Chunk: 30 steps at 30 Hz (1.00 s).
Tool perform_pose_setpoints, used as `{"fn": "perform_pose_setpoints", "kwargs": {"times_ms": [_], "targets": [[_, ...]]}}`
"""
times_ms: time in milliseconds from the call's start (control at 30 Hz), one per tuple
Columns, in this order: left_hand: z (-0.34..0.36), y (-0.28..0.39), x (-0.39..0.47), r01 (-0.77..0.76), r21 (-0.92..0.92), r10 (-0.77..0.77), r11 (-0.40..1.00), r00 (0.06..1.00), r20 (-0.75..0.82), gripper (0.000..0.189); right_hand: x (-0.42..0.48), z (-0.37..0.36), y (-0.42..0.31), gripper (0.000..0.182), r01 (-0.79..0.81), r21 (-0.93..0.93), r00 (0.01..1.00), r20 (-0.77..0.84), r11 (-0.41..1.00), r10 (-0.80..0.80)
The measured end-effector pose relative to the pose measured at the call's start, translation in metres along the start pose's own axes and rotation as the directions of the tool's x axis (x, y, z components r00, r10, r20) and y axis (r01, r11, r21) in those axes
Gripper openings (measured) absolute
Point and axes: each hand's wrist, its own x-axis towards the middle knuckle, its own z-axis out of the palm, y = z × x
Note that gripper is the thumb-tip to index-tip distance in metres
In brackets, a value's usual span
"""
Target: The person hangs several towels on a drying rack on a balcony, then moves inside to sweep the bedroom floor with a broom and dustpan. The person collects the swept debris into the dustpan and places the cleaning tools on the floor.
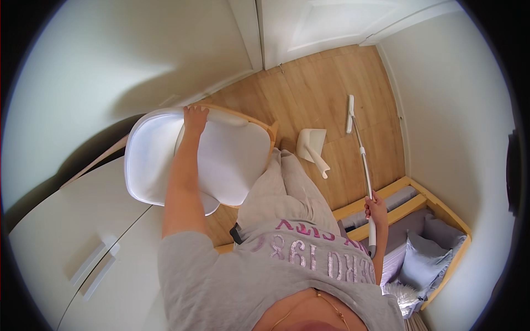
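My left hand (pixel 196 119) rests on the armrest of a white upholstered chair (pixel 234 155), its fingers bent over the edge; the chair stands at my left with its back towards the wall. On the right, my right hand (pixel 376 209) is closed around the pole of a long-handled broom or floor squeegee (pixel 364 165), whose narrow white head lies on the wooden floor. A cream dustpan (pixel 312 145) with an upright handle stands on the floor between the chair and the pole.
A wooden bed frame (pixel 408 207) with pillows (pixel 426 256) is at the lower right. A white cabinet (pixel 103 231) with two handles stands at the left. A white panelled door (pixel 331 29) and pale walls (pixel 434 103) border the wooden floor (pixel 290 93).
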Motion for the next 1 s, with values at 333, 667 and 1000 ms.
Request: {"fn": "perform_pose_setpoints", "kwargs": {"times_ms": [333, 667, 1000], "targets": [[0.011, -0.069, -0.086, 0.11, -0.032, -0.105, 0.993, 0.985, 0.137, 0.024, 0.045, -0.016, 0.007, 0.04, 0.076, -0.14, 0.997, 0.03, 0.987, -0.072], [0.063, -0.157, -0.168, 0.065, -0.084, -0.055, 0.994, 0.991, 0.126, 0.025, -0.048, 0.047, -0.059, 0.042, 0.007, -0.085, 1.0, 0.024, 0.996, -0.005], [0.087, -0.199, -0.2, -0.033, -0.185, 0.011, 0.982, 0.993, -0.119, 0.017, -0.108, 0.295, -0.146, 0.043, 0.131, -0.483, 0.897, 0.429, 0.866, 0.104]]}}
